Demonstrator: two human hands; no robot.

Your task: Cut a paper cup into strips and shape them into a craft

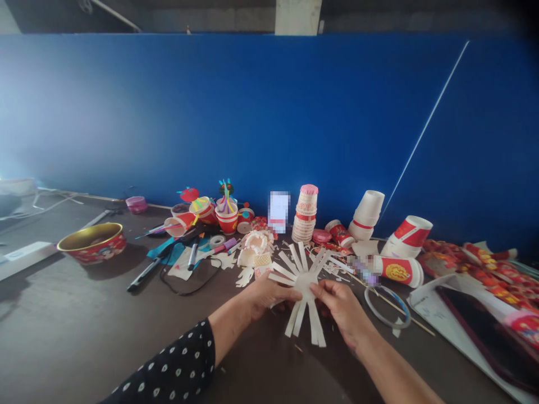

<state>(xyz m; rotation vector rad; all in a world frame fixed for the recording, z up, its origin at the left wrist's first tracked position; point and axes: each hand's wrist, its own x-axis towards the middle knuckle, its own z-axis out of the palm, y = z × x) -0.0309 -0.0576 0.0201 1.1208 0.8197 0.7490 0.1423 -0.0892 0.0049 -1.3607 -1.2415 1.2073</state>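
A tall stack of paper cups (305, 216) stands at the foot of the blue wall (252, 112) and serves as the marker for the rest. In front of that stack, nearer the person, a cut paper cup (304, 280) is held just above the dark table (63, 325). Its side is slit into white strips that splay outward like spokes.

The left hand (269, 294) pinches the cup's left side between thumb and fingers. The right hand (343, 308) closes its fingertips on the right side, so both hands grip it at its round middle. A dark sleeve with white dots covers the left arm.

Far to the left of the stack sits a red bowl (91, 242) with a gold inside. Closer on that same side are decorated cups (226, 216) holding coloured straws and a black marker (192, 255) lying on paper scraps.

Right of the stack are upturned white cups (368, 210) and a red-and-white cup (400, 271) lying on its side. In front of that fallen cup, a clear ring (387, 306) lies flat, close to the right hand.
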